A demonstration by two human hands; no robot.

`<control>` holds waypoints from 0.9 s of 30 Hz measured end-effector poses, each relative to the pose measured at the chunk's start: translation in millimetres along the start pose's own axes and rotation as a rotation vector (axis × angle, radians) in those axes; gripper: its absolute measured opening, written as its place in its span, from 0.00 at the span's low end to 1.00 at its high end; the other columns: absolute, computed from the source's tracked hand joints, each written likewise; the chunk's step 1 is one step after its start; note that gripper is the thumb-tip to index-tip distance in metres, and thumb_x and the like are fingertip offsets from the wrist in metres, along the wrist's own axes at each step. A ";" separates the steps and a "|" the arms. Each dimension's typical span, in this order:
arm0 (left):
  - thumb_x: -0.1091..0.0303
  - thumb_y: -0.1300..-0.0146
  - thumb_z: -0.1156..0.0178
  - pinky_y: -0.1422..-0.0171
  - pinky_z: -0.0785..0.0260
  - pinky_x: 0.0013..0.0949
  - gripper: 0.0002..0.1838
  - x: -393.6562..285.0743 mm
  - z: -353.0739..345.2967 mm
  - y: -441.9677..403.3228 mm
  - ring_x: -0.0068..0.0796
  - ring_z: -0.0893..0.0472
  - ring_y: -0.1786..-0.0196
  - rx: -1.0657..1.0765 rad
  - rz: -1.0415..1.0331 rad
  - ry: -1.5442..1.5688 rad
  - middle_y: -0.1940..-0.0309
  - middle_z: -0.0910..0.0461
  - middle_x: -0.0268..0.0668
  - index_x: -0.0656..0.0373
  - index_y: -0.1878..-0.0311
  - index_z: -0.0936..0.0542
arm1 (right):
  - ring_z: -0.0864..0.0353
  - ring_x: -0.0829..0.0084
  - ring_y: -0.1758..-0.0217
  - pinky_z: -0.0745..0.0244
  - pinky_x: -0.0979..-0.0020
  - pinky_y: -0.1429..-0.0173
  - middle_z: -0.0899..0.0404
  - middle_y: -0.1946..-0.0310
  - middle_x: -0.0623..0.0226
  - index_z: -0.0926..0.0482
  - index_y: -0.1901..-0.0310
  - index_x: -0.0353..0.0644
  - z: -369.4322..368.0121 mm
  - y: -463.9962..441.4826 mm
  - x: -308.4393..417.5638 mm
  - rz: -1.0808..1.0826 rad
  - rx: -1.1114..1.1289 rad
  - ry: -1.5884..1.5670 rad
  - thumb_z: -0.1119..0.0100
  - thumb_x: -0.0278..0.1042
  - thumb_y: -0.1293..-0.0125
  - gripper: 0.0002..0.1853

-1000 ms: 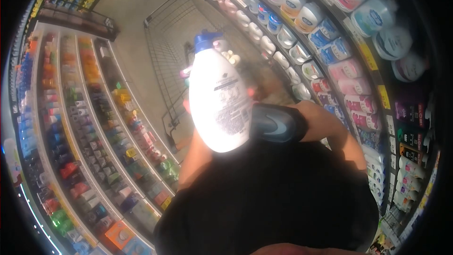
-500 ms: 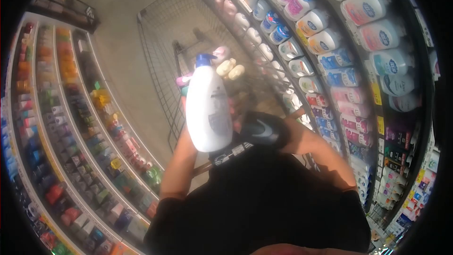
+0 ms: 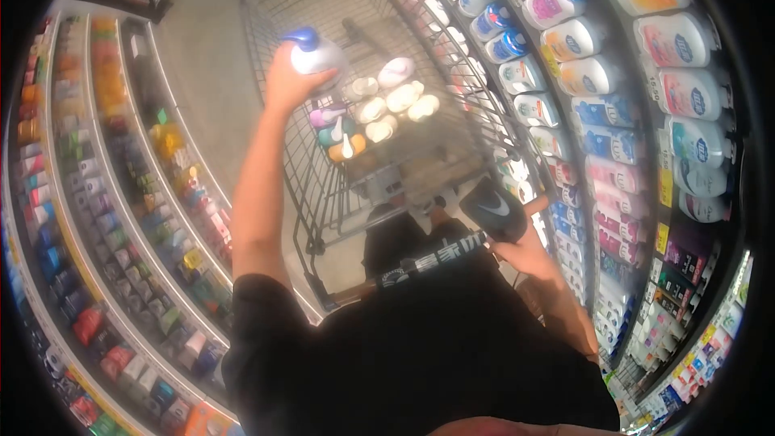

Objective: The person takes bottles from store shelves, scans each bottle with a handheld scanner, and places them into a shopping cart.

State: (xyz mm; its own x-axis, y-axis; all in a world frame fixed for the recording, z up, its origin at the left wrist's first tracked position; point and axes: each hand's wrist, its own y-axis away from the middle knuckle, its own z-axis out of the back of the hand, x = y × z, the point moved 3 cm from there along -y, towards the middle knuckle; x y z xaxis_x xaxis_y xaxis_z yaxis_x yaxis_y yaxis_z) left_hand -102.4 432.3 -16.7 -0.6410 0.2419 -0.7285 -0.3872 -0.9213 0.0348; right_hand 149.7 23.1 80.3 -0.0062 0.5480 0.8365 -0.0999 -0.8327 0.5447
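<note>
My left hand (image 3: 289, 85) is closed around a white pump bottle (image 3: 329, 64) with a blue pump head, held upright above the left side of the shopping cart (image 3: 303, 186). Several pump bottles stand together in the cart, including cream-topped ones (image 3: 404, 97), a pink-white one (image 3: 395, 72), a purple one (image 3: 324, 117) and an orange one (image 3: 339, 152). At the near right end of the cart, my right hand (image 3: 525, 250) grips a black item (image 3: 488, 214) with a white swoosh. Its fingers are partly hidden behind that item.
Shelves of body-wash bottles (image 3: 593, 77) rise close along the cart's right side. Another row of shelves (image 3: 121, 194) with small colourful packs runs down the left. Bare floor (image 3: 190, 40) shows between the cart and the left shelves.
My left hand has carried the white pump bottle forward and up-left, away from my body and over the cart. My right hand and the black item have shifted slightly right.
</note>
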 end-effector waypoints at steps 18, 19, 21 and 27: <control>0.71 0.61 0.18 0.44 0.22 0.36 0.37 180.0 -138.6 -3.5 0.34 0.15 0.52 0.121 0.266 0.184 0.55 0.14 0.41 0.63 0.44 0.23 | 0.21 0.74 0.78 0.18 0.68 0.63 0.22 0.72 0.65 0.24 0.54 0.32 3.6 2.3 -18.2 -0.200 -0.143 -0.345 0.41 0.19 0.40 0.11; 0.72 0.61 0.18 0.44 0.22 0.36 0.38 179.9 -138.0 -1.3 0.34 0.15 0.52 0.145 0.268 0.189 0.54 0.15 0.41 0.63 0.42 0.24 | 0.21 0.74 0.78 0.18 0.68 0.63 0.22 0.72 0.65 0.24 0.55 0.31 3.1 2.8 -18.2 -0.215 -0.156 -0.348 0.42 0.20 0.41 0.12; 0.72 0.60 0.18 0.44 0.22 0.35 0.39 188.3 -138.6 2.3 0.32 0.16 0.51 0.151 0.282 0.193 0.53 0.16 0.40 0.62 0.41 0.25 | 0.21 0.73 0.78 0.18 0.68 0.63 0.22 0.72 0.65 0.24 0.55 0.31 1.3 2.7 -20.0 -0.228 -0.169 -0.378 0.43 0.20 0.43 0.13; 0.71 0.58 0.17 0.43 0.23 0.33 0.39 205.6 -149.5 2.4 0.29 0.18 0.49 0.174 0.450 0.302 0.49 0.18 0.38 0.60 0.39 0.23 | 0.21 0.72 0.79 0.18 0.68 0.63 0.23 0.72 0.65 0.24 0.56 0.33 -0.2 -0.6 -16.3 -0.220 -0.160 -0.407 0.43 0.21 0.42 0.11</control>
State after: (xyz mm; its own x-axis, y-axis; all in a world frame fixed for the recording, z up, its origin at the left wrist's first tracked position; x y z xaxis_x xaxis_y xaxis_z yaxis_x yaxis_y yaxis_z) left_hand -136.0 434.3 -268.7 -0.5597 -0.2845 -0.7784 -0.2397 -0.8435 0.4807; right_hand 149.6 14.7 66.3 0.4188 0.6073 0.6752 -0.2065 -0.6603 0.7220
